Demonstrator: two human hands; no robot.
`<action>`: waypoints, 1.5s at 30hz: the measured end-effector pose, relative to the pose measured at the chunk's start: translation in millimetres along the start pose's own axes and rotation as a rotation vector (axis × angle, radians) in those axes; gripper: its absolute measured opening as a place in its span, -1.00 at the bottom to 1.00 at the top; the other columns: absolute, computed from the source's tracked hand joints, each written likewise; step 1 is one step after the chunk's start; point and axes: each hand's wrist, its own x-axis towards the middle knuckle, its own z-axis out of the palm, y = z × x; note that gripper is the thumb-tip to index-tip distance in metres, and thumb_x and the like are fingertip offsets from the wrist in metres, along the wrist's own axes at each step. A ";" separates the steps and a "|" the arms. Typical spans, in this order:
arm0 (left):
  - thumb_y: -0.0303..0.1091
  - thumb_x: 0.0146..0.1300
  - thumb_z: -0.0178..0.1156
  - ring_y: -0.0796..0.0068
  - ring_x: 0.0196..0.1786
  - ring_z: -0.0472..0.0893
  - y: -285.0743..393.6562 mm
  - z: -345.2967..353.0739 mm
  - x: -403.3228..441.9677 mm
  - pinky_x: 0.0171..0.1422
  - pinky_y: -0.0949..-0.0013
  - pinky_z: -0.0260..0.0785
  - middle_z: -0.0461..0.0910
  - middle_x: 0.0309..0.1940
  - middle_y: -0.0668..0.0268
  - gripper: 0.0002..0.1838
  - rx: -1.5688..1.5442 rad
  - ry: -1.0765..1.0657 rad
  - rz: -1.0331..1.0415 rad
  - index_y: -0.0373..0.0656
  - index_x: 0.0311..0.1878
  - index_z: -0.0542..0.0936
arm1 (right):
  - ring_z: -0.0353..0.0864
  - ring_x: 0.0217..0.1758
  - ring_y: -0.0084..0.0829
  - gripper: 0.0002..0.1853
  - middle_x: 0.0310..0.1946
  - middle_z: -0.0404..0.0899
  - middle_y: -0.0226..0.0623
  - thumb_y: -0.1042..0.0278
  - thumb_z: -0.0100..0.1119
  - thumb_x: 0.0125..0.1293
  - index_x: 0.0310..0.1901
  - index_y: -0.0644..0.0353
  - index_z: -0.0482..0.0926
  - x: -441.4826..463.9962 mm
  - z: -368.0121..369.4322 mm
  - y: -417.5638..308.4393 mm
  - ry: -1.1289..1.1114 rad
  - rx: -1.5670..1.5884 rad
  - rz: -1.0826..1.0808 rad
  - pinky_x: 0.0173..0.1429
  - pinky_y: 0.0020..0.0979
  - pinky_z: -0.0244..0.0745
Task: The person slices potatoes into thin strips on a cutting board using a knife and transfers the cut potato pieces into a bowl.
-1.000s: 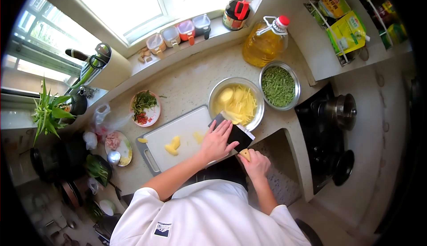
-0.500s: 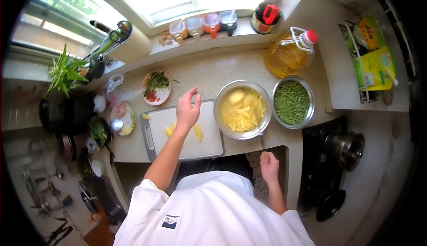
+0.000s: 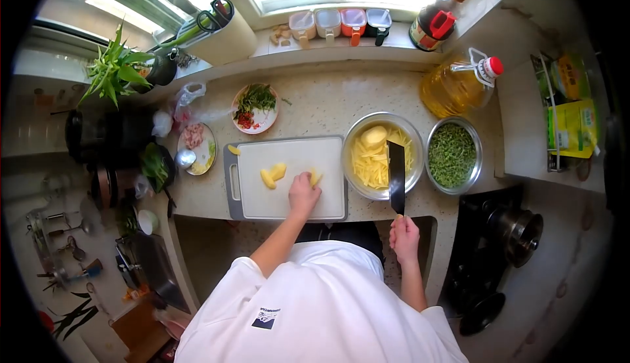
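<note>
My left hand [image 3: 304, 196] is down on the white cutting board [image 3: 269, 202], its fingers bunched against a few thin potato slices [image 3: 316, 178]. Thicker potato pieces [image 3: 273, 175] lie to its left, and a small one [image 3: 233, 150] rests at the board's corner. My right hand [image 3: 404, 235] is wrapped round the handle of a kitchen knife [image 3: 396, 182]. Its dark, broad blade points away from me and crosses over the rim of a metal bowl [image 3: 352, 178]. Inside that bowl are potato shreds [image 3: 369, 163] and a whole peeled potato [image 3: 374, 137].
A bowl of chopped greens [image 3: 451, 155] stands right of the potatoes, with an oil jug [image 3: 453, 91] behind. Plates of chopped herbs and chillies [image 3: 256, 108] and of meat [image 3: 195, 135] sit left. Seasoning boxes [image 3: 328, 23] line the sill; a stove [image 3: 476, 251] is at right.
My left hand has come down from above the board onto the potato slices. The knife has swung up so that its blade shows over the bowl. The whole view has shifted.
</note>
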 end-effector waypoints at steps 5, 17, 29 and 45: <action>-0.31 0.09 0.37 -0.07 -0.14 0.70 3.9 -11.0 14.8 -0.01 -0.06 0.60 0.64 -0.15 0.11 -0.66 0.125 -0.128 -0.012 -0.09 -0.03 0.61 | 0.27 -0.70 -0.71 -0.64 -0.65 0.37 -0.53 0.11 0.00 0.71 -0.27 0.14 0.48 -3.0 2.8 1.9 0.010 -0.033 -0.032 -0.63 -0.57 0.18; -0.22 0.19 0.37 -0.04 -0.13 0.68 0.6 -16.6 39.1 0.02 -0.02 0.57 0.63 -0.26 0.04 -0.76 0.040 -0.220 -0.004 -0.19 -0.21 0.71 | 0.29 -0.67 -0.73 -0.64 -0.63 0.38 -0.56 0.08 0.08 0.68 -0.28 0.11 0.49 -9.6 -15.8 4.3 0.101 0.018 0.009 -0.61 -0.59 0.20; -0.14 0.47 0.30 0.32 -0.45 0.75 6.1 -13.8 93.0 -0.33 0.27 0.60 0.75 -0.38 0.11 -0.68 -0.381 -0.147 -0.492 -0.27 -0.04 0.66 | 0.25 -0.71 -0.72 -0.65 -0.66 0.35 -0.56 0.13 0.03 0.70 -0.30 0.11 0.49 -10.3 -26.6 7.9 0.125 -0.016 -0.017 -0.65 -0.56 0.16; -0.06 0.05 0.42 -0.18 -0.20 0.75 29.4 -24.0 94.1 0.01 -0.05 0.61 0.75 -0.33 -0.13 -0.57 0.054 -0.117 -0.237 -0.32 -0.27 0.75 | 0.25 -0.71 -0.73 -0.64 -0.67 0.34 -0.56 0.12 0.09 0.68 -0.32 0.12 0.49 -2.9 -40.6 5.7 0.133 -0.066 -0.025 -0.66 -0.56 0.15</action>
